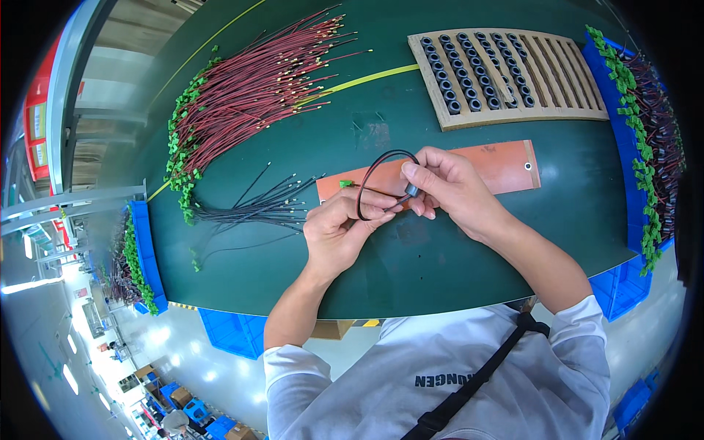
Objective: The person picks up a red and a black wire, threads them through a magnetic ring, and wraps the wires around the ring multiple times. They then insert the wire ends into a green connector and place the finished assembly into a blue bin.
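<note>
My right hand [458,187] pinches a small dark-grey ferrite core [412,191] between thumb and fingers. Through or beside the core runs a cable of one red and one black wire [374,166], bent into a loop above my hands; which of the two I cannot tell. My left hand [339,226] is closed on the lower part of that cable, its fingertips close to the core. A green connector [346,183] shows just above my left fingers. Beneath both hands lies an orange strip [499,167] on the green table [469,257].
Red wires [257,81] with green connectors are piled at the far left, a bundle of black wires [257,213] nearer. A slotted tray [543,73] of ferrite cores stands far right. Blue bins [620,139] with finished-looking cables flank the table; another blue bin [231,330] sits below its front edge.
</note>
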`<state>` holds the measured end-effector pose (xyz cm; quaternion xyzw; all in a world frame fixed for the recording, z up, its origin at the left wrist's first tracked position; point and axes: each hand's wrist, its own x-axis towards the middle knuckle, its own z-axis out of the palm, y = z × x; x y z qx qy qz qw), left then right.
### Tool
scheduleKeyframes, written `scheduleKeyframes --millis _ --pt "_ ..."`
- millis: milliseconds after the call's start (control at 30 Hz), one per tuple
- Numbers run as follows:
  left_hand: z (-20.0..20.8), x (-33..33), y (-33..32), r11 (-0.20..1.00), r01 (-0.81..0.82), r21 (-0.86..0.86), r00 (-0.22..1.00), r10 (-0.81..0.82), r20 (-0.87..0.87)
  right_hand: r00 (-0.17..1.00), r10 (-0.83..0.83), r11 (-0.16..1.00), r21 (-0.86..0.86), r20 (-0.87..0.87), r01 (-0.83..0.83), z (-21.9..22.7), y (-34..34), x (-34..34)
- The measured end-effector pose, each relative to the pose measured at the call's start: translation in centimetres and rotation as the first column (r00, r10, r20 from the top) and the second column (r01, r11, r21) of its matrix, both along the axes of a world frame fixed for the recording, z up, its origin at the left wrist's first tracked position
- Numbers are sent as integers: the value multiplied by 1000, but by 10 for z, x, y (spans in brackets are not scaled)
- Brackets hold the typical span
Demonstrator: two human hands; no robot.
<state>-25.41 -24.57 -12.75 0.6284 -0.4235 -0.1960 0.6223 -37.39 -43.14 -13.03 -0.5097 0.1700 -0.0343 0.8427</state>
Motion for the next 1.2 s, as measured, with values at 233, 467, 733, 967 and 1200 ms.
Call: scheduleKeyframes --millis 233,467,733,967,1200 --pt "3 1 -4 997 69 -38 912 -48 407 1000 -8 1000 -23 -23 7 4 0 1" --pt "-8 -7 -19 983 -12 -182 838 109 535 999 -52 999 -18 -13 51 2 10 0" --pt "-13 -8 -18 986 -47 -161 880 118 459 988 -149 988 50 33 147 1 13 -7" --pt "-9 -19 -20 995 -92 -43 935 101 340 994 -43 993 -105 103 54 -4 8 -14" --pt "1 -17 -38 984 -102 144 865 17 501 880 -24 263 -846 475 464 13 -16 -17"
